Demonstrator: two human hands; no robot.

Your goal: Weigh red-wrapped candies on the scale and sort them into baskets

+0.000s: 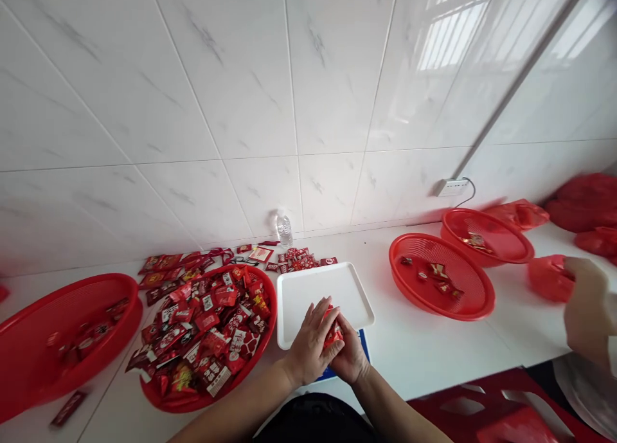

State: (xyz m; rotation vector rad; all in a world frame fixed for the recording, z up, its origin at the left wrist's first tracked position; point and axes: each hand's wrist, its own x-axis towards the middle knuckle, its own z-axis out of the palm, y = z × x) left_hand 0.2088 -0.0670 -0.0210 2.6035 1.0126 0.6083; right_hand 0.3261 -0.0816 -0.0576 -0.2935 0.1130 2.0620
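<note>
Both my hands are cupped together at the near edge of a white tray (322, 289). Between them sit red snack packets (333, 330), mostly hidden by my fingers, so I cannot tell how many. My left hand (311, 343) covers them from the left and above, fingers pointing away from me. My right hand (354, 353) cradles them from the right and below. Just left of my hands, a red basket (272, 295) is heaped with red snack packets (207, 327) of several kinds. A blue-edged object (362, 346) shows partly under my hands and the tray.
More packets (299, 260) and a clear plastic bottle (284, 227) stand by the wall. Another red basket (116, 289) is at far left. Two red baskets (405, 289) (525, 247) hold a few packets at right. A co-worker's arm (585, 308) reaches a red bag (549, 279).
</note>
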